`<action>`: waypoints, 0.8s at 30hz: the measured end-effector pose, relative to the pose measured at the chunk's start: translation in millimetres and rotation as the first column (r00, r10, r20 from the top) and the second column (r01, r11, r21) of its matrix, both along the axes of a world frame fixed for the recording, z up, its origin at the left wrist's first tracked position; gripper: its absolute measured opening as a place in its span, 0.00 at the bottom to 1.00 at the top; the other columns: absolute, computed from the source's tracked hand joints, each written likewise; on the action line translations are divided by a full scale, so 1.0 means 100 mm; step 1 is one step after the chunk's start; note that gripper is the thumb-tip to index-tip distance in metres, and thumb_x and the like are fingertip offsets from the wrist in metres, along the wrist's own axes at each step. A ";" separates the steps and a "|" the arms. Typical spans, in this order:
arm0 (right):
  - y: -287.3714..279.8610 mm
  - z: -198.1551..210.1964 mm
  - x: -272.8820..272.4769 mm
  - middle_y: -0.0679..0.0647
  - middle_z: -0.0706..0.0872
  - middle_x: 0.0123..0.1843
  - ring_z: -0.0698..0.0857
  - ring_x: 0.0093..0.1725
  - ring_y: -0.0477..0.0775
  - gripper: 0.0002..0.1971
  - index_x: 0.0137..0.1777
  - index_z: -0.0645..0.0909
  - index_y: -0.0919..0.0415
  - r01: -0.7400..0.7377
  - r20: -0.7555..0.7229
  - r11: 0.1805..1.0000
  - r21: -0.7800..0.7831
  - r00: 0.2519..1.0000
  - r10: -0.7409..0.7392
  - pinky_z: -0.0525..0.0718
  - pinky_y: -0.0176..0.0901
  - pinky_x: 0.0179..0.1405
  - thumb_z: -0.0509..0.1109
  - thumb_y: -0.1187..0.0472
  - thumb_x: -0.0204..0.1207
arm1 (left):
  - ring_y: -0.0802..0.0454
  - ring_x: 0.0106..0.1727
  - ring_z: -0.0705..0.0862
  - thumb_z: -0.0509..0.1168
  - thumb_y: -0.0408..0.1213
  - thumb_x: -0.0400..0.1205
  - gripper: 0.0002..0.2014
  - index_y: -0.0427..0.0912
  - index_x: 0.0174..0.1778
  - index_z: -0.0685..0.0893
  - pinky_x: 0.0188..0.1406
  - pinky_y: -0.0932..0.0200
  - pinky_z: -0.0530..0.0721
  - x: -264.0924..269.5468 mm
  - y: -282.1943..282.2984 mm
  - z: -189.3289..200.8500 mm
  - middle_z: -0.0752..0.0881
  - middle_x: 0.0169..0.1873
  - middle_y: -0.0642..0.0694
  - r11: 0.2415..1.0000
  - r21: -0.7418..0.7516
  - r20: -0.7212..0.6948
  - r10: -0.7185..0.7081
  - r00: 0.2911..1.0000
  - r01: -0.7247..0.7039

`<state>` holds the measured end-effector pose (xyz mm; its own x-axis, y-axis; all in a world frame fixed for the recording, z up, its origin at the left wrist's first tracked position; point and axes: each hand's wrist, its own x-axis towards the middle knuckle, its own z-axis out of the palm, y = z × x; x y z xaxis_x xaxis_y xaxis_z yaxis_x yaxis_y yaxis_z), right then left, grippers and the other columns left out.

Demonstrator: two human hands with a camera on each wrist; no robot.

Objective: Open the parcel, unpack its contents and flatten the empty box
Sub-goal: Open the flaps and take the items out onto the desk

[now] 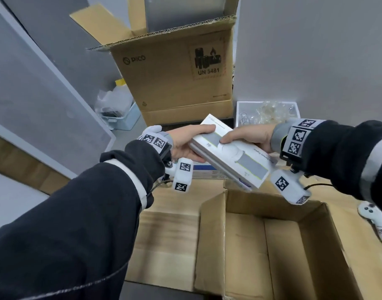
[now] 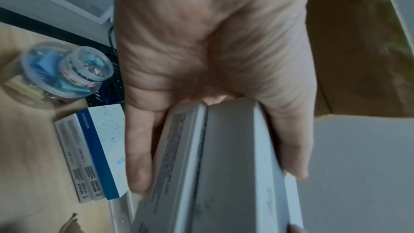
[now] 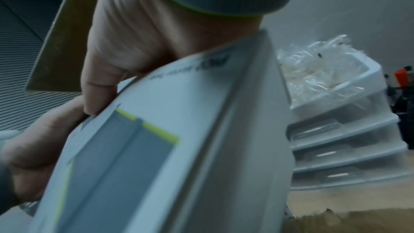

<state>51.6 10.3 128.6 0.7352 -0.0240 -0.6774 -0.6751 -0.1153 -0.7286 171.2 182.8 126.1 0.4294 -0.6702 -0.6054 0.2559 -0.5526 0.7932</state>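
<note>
Above the open, now seemingly emptied parcel [image 1: 272, 245] on the table [image 1: 168, 224], the white boxes [image 1: 229, 152] hang clamped at either end by the left hand [image 1: 183, 144] and right hand [image 1: 250, 137], mid-unpacking; next they need setting down somewhere clear.

Even, soft indoor light; wrist views blurred

We see the head view fairly sharp but bowed at its edges, both wrist views dim, bluish and smeared, with no harsh shadows or glare.

Two flat white product boxes [image 1: 229, 152] held stacked above one open brown cardboard parcel [image 1: 272, 245]; behind it, one tall cardboard carton [image 1: 175, 79].
</note>
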 end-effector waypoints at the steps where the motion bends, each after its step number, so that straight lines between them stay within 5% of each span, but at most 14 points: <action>1: 0.03 -0.01 0.03 0.60 0.92 0.51 0.91 0.44 0.60 0.21 0.64 0.82 0.62 0.010 0.005 0.999 -0.034 1.000 -0.009 0.88 0.51 0.49 0.73 0.49 0.77 | 0.44 0.60 0.90 0.68 0.54 0.84 0.20 0.44 0.65 0.85 0.60 0.45 0.89 0.03 0.05 -0.03 0.92 0.57 0.40 1.000 -0.001 0.003 0.021 1.000 -0.021; 8: -0.06 -0.20 0.07 0.55 0.89 0.56 0.86 0.57 0.58 0.31 0.64 0.81 0.52 0.174 0.007 0.953 -0.249 0.984 -0.178 0.78 0.62 0.70 0.75 0.35 0.66 | 0.41 0.62 0.90 0.73 0.52 0.81 0.23 0.44 0.67 0.83 0.62 0.41 0.89 0.24 0.30 -0.26 0.92 0.56 0.38 0.938 -0.097 -0.025 0.331 0.943 -0.332; 13: -0.04 -0.32 0.07 0.58 0.84 0.51 0.88 0.52 0.63 0.16 0.53 0.81 0.56 0.387 0.016 0.922 0.020 0.922 -0.387 0.87 0.65 0.60 0.72 0.43 0.77 | 0.43 0.59 0.89 0.74 0.54 0.80 0.18 0.47 0.60 0.84 0.62 0.40 0.88 0.34 0.32 -0.37 0.92 0.49 0.41 0.878 -0.123 -0.116 0.450 0.885 -0.463; 18: 0.03 -0.51 0.18 0.51 0.86 0.44 0.86 0.49 0.53 0.15 0.53 0.80 0.48 0.489 0.026 0.869 0.073 0.871 -0.491 0.87 0.40 0.32 0.72 0.39 0.75 | 0.44 0.59 0.90 0.74 0.55 0.78 0.22 0.49 0.64 0.84 0.56 0.42 0.91 0.35 0.17 -0.51 0.90 0.57 0.41 0.857 -0.091 -0.084 0.501 0.861 -0.508; 24: 0.01 -0.79 0.31 0.56 0.85 0.51 0.85 0.51 0.54 0.26 0.64 0.81 0.52 0.595 0.013 0.801 0.062 0.802 -0.597 0.85 0.38 0.31 0.76 0.39 0.71 | 0.46 0.59 0.89 0.77 0.59 0.60 0.39 0.47 0.67 0.81 0.52 0.50 0.92 0.42 0.04 -0.86 0.86 0.65 0.43 0.837 -0.011 0.006 0.547 0.837 -0.547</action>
<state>82.4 11.6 49.6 0.6076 -0.4293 -0.6683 -0.5759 0.3412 -0.7429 213.6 186.7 40.3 0.7324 -0.3293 -0.5959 0.5083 -0.3177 0.8004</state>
